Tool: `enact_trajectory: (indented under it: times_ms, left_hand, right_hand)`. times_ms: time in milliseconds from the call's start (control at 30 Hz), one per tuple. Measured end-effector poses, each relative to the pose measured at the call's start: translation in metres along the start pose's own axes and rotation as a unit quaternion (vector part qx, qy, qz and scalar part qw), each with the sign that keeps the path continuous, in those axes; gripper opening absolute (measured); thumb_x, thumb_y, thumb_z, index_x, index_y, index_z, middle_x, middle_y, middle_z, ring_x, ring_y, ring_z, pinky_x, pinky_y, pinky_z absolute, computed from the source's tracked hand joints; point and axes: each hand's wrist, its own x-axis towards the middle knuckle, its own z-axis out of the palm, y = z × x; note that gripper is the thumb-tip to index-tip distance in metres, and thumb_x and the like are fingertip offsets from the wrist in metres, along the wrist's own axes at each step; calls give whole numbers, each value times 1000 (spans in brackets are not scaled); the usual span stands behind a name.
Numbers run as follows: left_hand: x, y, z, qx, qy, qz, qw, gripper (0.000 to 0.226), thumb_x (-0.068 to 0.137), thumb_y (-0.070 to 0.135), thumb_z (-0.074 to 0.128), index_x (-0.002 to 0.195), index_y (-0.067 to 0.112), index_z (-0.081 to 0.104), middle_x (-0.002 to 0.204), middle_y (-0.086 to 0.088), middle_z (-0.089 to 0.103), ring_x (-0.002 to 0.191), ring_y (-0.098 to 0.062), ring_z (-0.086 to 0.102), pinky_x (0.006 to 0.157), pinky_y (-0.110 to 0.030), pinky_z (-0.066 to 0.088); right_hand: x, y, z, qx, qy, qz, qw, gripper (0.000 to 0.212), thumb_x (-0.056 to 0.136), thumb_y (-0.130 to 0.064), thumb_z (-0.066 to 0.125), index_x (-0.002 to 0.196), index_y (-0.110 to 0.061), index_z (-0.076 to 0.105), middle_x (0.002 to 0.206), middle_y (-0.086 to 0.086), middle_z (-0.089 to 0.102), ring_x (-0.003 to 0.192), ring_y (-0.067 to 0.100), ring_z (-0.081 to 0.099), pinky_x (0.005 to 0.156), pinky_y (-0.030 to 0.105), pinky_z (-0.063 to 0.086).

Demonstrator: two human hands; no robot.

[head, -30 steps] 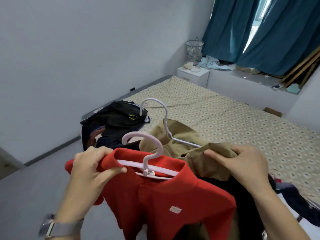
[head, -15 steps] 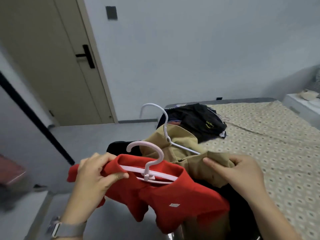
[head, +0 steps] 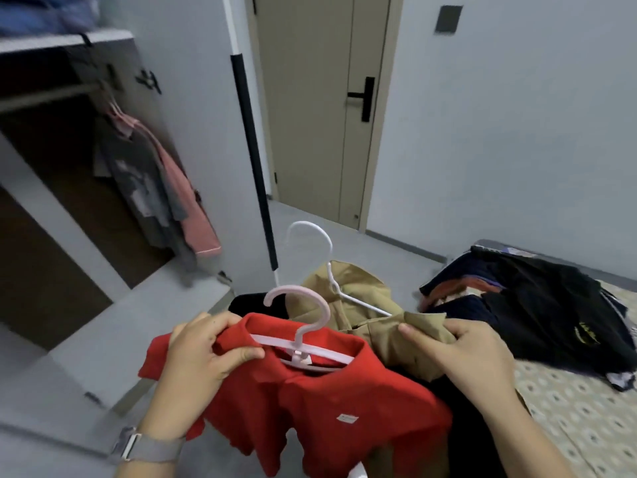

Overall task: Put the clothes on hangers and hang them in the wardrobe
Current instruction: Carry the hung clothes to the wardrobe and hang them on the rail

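Now left hand (head: 203, 353) grips red shirt (head: 331, 408), right hand (head: 462, 353) khaki shirt (head: 386, 339).

One head-worn camera looks forward and down — very near the two hands at 6 o'clock, the wardrobe (head: 103, 160) at 10 o'clock, the door (head: 324, 108) at 12, the bed (head: 568, 408) at 4 o'clock.

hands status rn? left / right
Left hand: closed, gripping the red shirt at its shoulder, on the pink hanger.
Right hand: closed, pinching the khaki garment.
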Motion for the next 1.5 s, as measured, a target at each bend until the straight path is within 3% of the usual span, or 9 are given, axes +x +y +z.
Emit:
enact_trajectory:
  times_ms: [167, 367, 600, 767, 867, 1033, 1233, 1333, 1500]
  left_hand:
    - [-6, -29, -19, 18, 40, -57, 997, 62, 53, 91, 44, 87, 40, 57, 92, 25, 59, 81, 2, 52, 77, -33, 36]
    - [22, -77, -45, 29, 89, -117, 989, 50, 54, 71, 55, 88, 35, 59, 70, 11, 63, 80, -2, 54, 78, -41, 43]
    - [103, -148, -68, 11, 76, -110, 991, 41, 56, 71, 57, 82, 40, 59, 75, 13, 62, 76, -4, 55, 79, -41, 44]
    - [153, -194, -100, 22, 79, -104, 991, 47, 47, 80, 55, 80, 47, 59, 75, 15, 61, 81, -3, 53, 80, -27, 37]
    - [177, -216, -127, 37, 100, -106, 989, 39, 50, 71, 56, 82, 50, 58, 87, 29, 57, 83, 4, 50, 76, -22, 35]
    - [218, -250, -154, 72, 116, -113, 984, 45, 50, 71, 57, 84, 43, 57, 73, 9, 58, 84, 4, 48, 79, -19, 33]
    - [265, -291, -168, 107, 113, -159, 975, 56, 46, 78, 54, 87, 40, 59, 103, 32, 50, 94, 12, 43, 86, -11, 28]
    - [282, -307, -177, 131, 129, -183, 966, 57, 47, 82, 49, 75, 34, 62, 107, 32, 46, 94, 16, 41, 85, -3, 22]
    - [296, -332, -193, 128, 194, -220, 947, 60, 50, 87, 52, 88, 42, 61, 71, 12, 58, 77, -2, 54, 82, -22, 36]
  right_hand:
    - [24, -38, 34, -21, -59, -64, 996, 31, 55, -81, 63, 51, -51, 63, 50, -15, 60, 59, 7, 59, 56, 27, 45]
    - [61, -92, 77, -41, -95, -94, 990, 41, 57, -79, 67, 64, -39, 72, 55, -12, 64, 60, 5, 61, 58, 24, 46]
    - [120, -159, 139, -58, -96, -92, 989, 43, 57, -83, 63, 66, -42, 71, 55, -13, 64, 61, 5, 61, 59, 26, 49]
    - [156, -213, 183, -50, -98, -105, 988, 40, 57, -81, 65, 62, -41, 70, 50, -14, 62, 58, 6, 61, 54, 25, 45]
    - [179, -242, 210, -41, -117, -114, 986, 36, 60, -79, 66, 61, -43, 70, 50, -16, 61, 59, 7, 61, 53, 26, 44]
    - [224, -286, 261, -15, -151, -122, 981, 38, 65, -75, 66, 66, -37, 72, 55, -11, 65, 62, 9, 63, 59, 27, 50]
    - [293, -348, 321, 43, -200, -165, 965, 38, 75, -60, 71, 46, -37, 62, 37, -8, 49, 46, 16, 51, 47, 28, 33]
    - [329, -382, 351, 69, -233, -184, 952, 31, 78, -57, 70, 53, -40, 65, 46, -6, 59, 54, 17, 60, 55, 32, 44]
    - [371, -437, 395, 113, -305, -223, 919, 24, 76, -54, 73, 61, -35, 71, 57, -4, 68, 62, 18, 67, 66, 39, 53]
